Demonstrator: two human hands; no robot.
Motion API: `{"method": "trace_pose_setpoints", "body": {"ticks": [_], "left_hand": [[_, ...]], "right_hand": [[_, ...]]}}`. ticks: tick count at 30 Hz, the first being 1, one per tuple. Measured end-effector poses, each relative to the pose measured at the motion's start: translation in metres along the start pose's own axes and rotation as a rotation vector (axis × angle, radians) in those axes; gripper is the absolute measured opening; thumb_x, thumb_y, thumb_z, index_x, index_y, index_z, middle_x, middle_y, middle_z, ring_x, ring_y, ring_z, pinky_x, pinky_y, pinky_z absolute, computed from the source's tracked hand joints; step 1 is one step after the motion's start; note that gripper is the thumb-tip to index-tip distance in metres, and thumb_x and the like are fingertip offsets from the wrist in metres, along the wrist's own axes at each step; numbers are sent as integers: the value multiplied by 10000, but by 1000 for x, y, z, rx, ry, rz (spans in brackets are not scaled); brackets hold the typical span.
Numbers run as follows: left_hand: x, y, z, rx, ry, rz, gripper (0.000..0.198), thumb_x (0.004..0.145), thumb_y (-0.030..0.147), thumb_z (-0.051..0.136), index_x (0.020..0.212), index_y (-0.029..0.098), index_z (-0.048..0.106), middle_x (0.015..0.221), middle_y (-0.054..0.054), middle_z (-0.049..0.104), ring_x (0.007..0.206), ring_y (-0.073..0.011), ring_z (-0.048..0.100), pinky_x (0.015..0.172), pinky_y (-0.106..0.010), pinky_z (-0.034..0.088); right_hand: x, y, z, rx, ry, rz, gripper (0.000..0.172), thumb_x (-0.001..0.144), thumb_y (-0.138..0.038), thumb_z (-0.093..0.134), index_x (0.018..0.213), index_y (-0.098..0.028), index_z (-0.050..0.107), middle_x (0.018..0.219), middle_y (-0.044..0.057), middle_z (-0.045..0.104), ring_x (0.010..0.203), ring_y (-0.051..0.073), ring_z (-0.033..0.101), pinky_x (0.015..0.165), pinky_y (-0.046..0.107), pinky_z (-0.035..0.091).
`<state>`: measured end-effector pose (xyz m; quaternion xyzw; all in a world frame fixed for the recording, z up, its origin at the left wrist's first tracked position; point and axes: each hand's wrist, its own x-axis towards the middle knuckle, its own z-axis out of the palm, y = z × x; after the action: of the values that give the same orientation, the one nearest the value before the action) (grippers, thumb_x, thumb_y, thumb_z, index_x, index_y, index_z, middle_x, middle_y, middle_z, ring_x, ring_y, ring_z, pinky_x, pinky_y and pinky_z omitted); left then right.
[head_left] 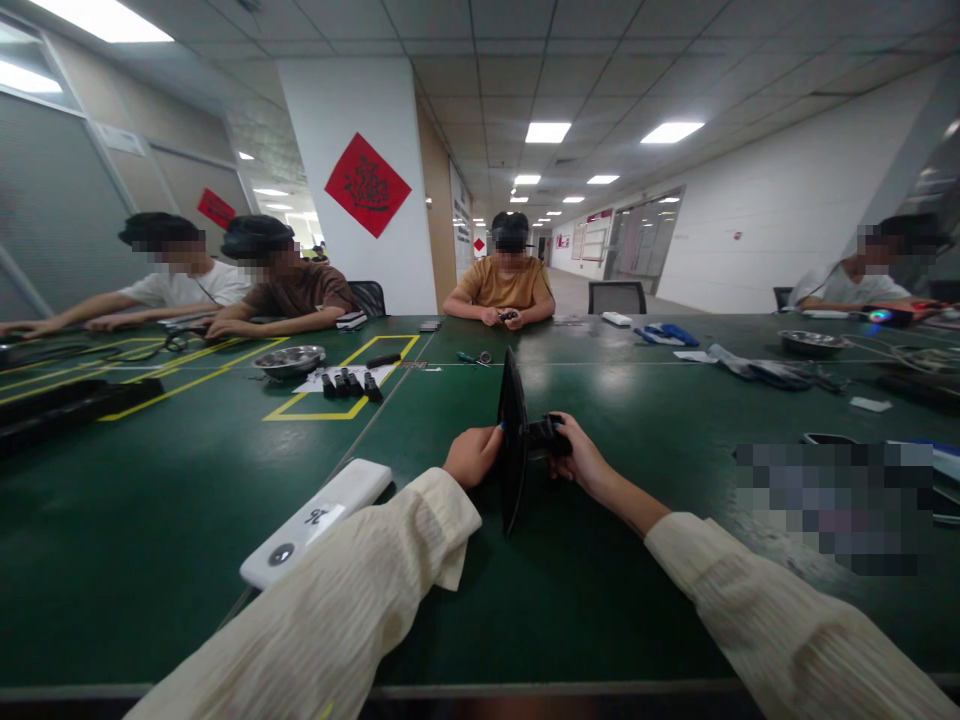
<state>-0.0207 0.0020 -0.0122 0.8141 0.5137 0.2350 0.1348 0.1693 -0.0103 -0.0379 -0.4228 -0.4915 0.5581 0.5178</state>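
Observation:
A thin black panel [513, 440] stands on edge above the green table, seen almost edge-on. My left hand [474, 456] is closed at its left face, the fingertips partly hidden by the panel. On the other side, my right hand [581, 458] has its fingers wrapped round a black mount [541, 436] that joins the panel's right face. Beside my left forearm lies a white device [319, 522] marked 26, with a round dark button.
On the green table [420, 590], a metal bowl [291, 361] and several black cylinders [351, 385] are at the left. Another bowl [811, 343], blue-and-white bags and cables lie at the right. A person [504, 285] sits opposite; others sit at both sides.

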Motion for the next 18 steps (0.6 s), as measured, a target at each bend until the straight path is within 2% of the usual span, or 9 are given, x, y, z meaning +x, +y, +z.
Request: {"method": "trace_pose_setpoints", "body": {"ticks": [7, 13, 18], "left_hand": [[0, -2, 0, -38, 8, 53, 482, 889, 400, 229, 795, 143, 625, 765, -77, 639, 724, -191, 567, 643, -270, 396], [1, -2, 2, -39, 7, -31, 625, 904, 457, 134, 641, 138, 602, 627, -65, 585, 623, -171, 538, 611, -268, 387], [2, -2, 2, -5, 9, -32, 599, 903, 449, 168, 624, 137, 597, 628, -67, 580, 617, -168, 529, 593, -266, 371]], "right_hand": [[-2, -2, 2, -8, 6, 9, 412, 742, -401, 382, 1113, -228, 341, 448, -81, 488, 269, 113, 430, 262, 175, 249], [-3, -4, 2, -15, 4, 3, 411, 745, -404, 378, 1113, -223, 342, 451, -88, 475, 259, 102, 410, 265, 172, 246], [-2, -3, 1, -24, 4, 2, 412, 746, -398, 375, 1116, -220, 342, 441, -79, 480, 274, 120, 442, 263, 165, 231]]}}
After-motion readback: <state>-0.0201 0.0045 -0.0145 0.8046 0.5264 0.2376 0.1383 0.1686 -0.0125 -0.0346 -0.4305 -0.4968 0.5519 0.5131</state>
